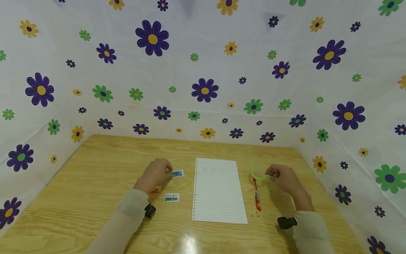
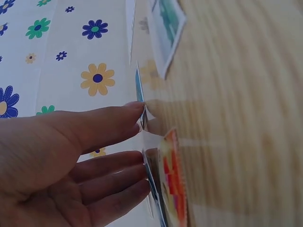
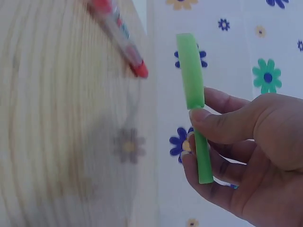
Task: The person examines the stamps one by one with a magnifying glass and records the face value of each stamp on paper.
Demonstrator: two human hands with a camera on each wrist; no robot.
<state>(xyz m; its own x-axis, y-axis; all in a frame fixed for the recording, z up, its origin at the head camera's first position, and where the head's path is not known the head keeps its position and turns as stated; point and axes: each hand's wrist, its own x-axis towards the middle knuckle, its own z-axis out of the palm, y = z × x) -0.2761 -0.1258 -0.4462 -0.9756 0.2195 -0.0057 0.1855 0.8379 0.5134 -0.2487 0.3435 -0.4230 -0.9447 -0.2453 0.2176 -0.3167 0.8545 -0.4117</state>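
My left hand is at a blue stamp left of the paper. Its thumb and index finger pinch the stamp's near end, while the other fingers extend close to the tabletop. Beside that hand lie a red-orange stamp, partly covered in the head view, and a stamp with a green landscape. My right hand grips the handle of a green magnifying glass between thumb and fingers. Seen edge-on in the right wrist view, the magnifying glass is raised above the table.
A lined sheet of paper with faint writing near its top lies between the hands. Right of it rests a red pen, with small crumbs below. Flower-patterned cloth walls in the wooden table at the back and sides.
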